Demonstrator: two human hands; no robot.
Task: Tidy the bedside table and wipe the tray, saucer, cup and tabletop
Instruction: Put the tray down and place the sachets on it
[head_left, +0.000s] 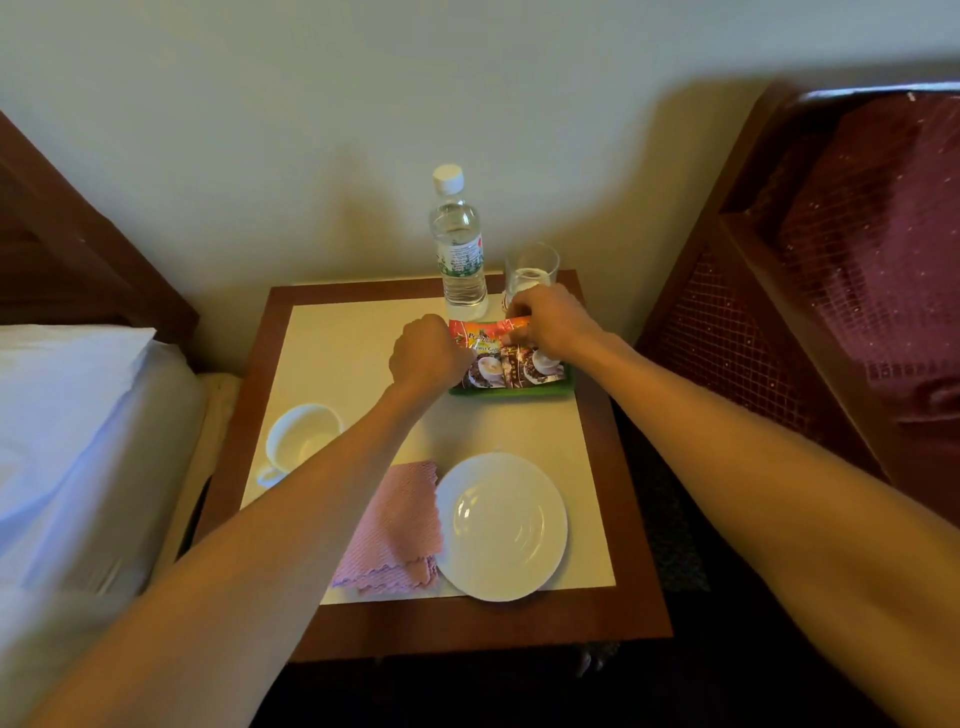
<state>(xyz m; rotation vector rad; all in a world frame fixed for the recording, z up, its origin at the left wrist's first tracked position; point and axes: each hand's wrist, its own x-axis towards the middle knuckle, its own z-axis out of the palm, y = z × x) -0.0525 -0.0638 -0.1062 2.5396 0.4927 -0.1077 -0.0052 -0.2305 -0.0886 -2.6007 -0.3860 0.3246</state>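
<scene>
Near the far right corner of the bedside table (467, 623), the coffee sachets (511, 358), laid lengthwise front-to-back on the green tray (511, 391), are pinched by curled fingers from both sides: the left hand (428, 356) at their left edge, the right hand (553, 319) at their far edge.

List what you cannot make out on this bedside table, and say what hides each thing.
Head view only.
1. Green tray: only its front rim shows, under the coffee sachets, left hand and right hand.
2. Cup: handle partly behind the left forearm.
3. Glass: base hidden by the right hand.
4. Bottle label: print too small to read.
</scene>
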